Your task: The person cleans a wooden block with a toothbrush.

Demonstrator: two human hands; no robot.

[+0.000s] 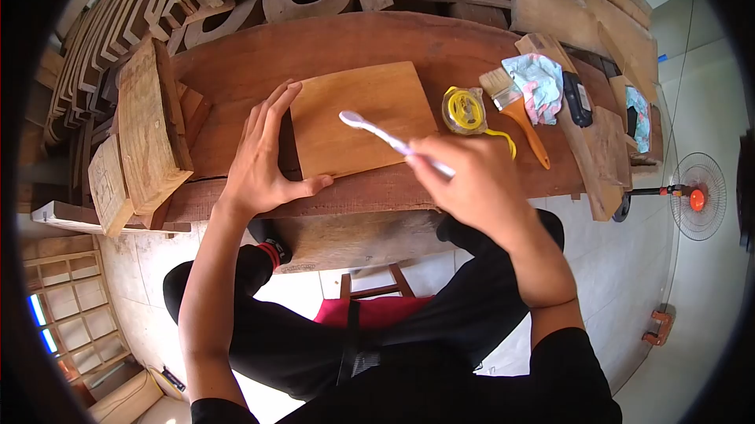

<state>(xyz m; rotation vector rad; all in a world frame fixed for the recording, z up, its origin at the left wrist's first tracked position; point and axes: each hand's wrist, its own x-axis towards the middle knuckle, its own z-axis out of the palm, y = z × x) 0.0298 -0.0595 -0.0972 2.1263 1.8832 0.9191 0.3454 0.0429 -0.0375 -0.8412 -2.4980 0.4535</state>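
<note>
My right hand [476, 186] is closed round the handle of a white toothbrush [387, 138], whose head points up and left over a flat wooden board [346, 145]. The board lies on the reddish-brown wooden bench [259, 54], with smooth, light brown grain on top. At the board's left side my left hand [261, 160] is open, fingers stretched along that edge and thumb at the near left corner. Just beyond my right hand sits a clear round case with a yellow coil [464, 111], a yellow strip trailing from it.
A paintbrush [525, 134] with an orange handle, a crumpled patterned cloth [543, 94] and a black object [578, 100] lie at the right. Thick wood blocks [149, 133] stand at the left end. Curved wooden pieces [134, 23] are stacked behind. A fan [697, 197] stands far right.
</note>
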